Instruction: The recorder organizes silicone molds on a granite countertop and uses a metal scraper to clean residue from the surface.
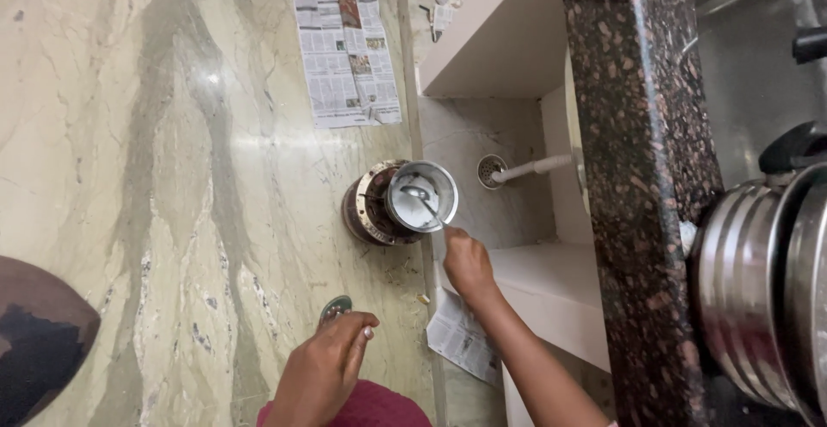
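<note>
The right hand [468, 263] pinches a spoon [424, 199] in the steel pot [421, 196] just beyond it; the left hand [327, 368] hangs loosely curled, holding nothing.

The shiny pale green and cream marble floor [172, 177] carries everything here. A round dark metal pot [372, 205] stands on it, and a round steel cup [422, 196] with a spoon inside sits right by the pot, touching it. Far above the pot, a sheet of newspaper [347, 56] lies flat on the floor. Below the pot lies a small round green lid [335, 308]. Below and to the right of the pot lies another folded newspaper sheet [461, 336]. Right of the pot is a round metal drain [489, 171].
</note>
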